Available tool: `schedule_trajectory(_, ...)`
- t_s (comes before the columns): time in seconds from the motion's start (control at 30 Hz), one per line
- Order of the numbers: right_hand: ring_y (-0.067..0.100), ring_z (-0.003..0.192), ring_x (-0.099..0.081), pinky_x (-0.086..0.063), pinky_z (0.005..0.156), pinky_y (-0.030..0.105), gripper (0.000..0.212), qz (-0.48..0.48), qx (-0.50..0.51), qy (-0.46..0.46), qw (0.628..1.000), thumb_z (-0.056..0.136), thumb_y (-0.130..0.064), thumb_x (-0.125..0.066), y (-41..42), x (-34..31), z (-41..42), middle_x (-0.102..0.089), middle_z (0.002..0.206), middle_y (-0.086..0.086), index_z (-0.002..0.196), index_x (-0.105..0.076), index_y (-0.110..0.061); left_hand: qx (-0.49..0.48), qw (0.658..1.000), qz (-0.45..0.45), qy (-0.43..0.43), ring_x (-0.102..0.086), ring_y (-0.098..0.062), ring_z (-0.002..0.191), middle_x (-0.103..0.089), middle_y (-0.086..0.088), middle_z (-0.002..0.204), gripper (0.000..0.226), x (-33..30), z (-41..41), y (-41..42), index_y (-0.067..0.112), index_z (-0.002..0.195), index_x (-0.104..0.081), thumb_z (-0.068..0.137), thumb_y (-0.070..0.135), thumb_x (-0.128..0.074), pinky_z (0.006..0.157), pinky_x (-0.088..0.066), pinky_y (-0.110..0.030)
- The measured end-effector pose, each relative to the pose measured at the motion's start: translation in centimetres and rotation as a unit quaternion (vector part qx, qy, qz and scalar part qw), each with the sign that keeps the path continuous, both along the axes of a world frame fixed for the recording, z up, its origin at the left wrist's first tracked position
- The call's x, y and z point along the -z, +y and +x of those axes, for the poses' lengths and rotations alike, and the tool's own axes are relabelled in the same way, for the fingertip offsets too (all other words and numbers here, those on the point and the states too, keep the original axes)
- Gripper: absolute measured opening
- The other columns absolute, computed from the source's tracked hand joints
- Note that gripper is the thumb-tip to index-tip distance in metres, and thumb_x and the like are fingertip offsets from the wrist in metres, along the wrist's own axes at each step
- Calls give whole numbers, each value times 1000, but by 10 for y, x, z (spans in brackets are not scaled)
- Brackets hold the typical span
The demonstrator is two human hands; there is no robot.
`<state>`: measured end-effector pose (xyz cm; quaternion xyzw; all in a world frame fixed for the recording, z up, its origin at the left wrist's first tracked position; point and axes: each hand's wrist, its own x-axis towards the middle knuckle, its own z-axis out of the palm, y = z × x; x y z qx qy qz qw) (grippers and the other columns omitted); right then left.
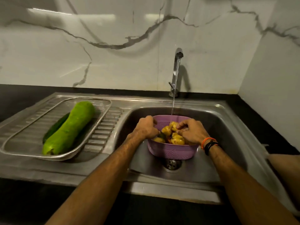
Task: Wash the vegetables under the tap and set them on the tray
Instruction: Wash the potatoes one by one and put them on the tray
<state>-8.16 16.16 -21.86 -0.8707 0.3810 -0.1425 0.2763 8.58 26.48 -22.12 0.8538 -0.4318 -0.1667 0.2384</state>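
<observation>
A purple colander (172, 151) sits in the steel sink (227, 127), filled with several yellow-brown potatoes (177, 140). Water runs from the tap (177, 62) into it. My left hand (146, 127) grips the colander's left rim. My right hand (191, 131) rests on the potatoes with its fingers curled over one under the stream. On the drainboard to the left lies a metal mesh tray (21, 143) holding a large light-green gourd (68, 130) and a dark green cucumber (56, 127) partly hidden behind it.
The sink's drain (172, 164) shows just below the colander. A ribbed steel drainboard (107, 125) lies between tray and basin. Black countertop (259, 111) runs around the sink, with a marble wall behind and a white wall at the right.
</observation>
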Motion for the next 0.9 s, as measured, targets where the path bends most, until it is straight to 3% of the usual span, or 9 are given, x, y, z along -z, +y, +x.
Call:
schedule_trajectory(0.2, 19, 102, -63, -48, 91, 29, 17, 5, -19, 67, 998, 82, -21, -72, -14, 21, 10, -71, 104, 0, 99, -74, -20, 48, 993, 96, -57, -60, -26, 115, -62, -11, 126, 49, 26, -5, -34, 10, 123, -59, 81, 27, -77, 95, -50, -32)
schedule_trajectory(0.33, 18, 100, -63, -47, 86, 24, 20, 7, -36, 73, 997, 81, -20, -75, -18, 27, 14, -70, 103, 2, 101, -73, -17, 81, 978, 177, -73, -59, -30, 118, -59, -14, 133, 52, 40, -9, -51, 12, 131, -56, 85, 30, -71, 99, -51, -38)
schedule_trajectory(0.53, 18, 98, -64, -51, 89, 28, 16, 22, -43, 69, 996, 81, -18, -75, -20, 30, 17, -70, 102, 2, 96, -73, -17, 74, 975, 188, -89, -54, -34, 125, -53, -14, 139, 53, 45, -13, -61, 12, 135, -52, 87, 28, -68, 103, -48, -41)
schedule_trajectory(0.73, 16, 95, -64, -51, 85, 26, 14, 28, -38, 64, 997, 80, -20, -76, -20, 28, 16, -68, 95, -1, 94, -72, -18, 30, 989, 131, -64, -60, -29, 111, -59, -10, 122, 51, 41, -12, -56, 10, 119, -58, 79, 34, -79, 91, -53, -36)
schedule_trajectory(0.83, 17, 97, -64, -51, 90, 30, 16, 41, -25, 57, 997, 80, -20, -76, -22, 28, 17, -70, 97, 0, 95, -71, -19, -38, 999, 24, 3, -64, -25, 96, -65, -8, 104, 36, 31, -9, -58, 10, 103, -61, 83, 38, -73, 81, -55, -34)
schedule_trajectory(0.9, 17, 97, -64, -50, 91, 30, 22, 41, -16, 47, 998, 80, -22, -76, -23, 28, 18, -69, 97, -1, 101, -68, -19, -105, 989, -66, 79, -64, -24, 97, -66, -8, 105, 34, 25, -7, -59, 9, 106, -63, 86, 36, -68, 81, -55, -33)
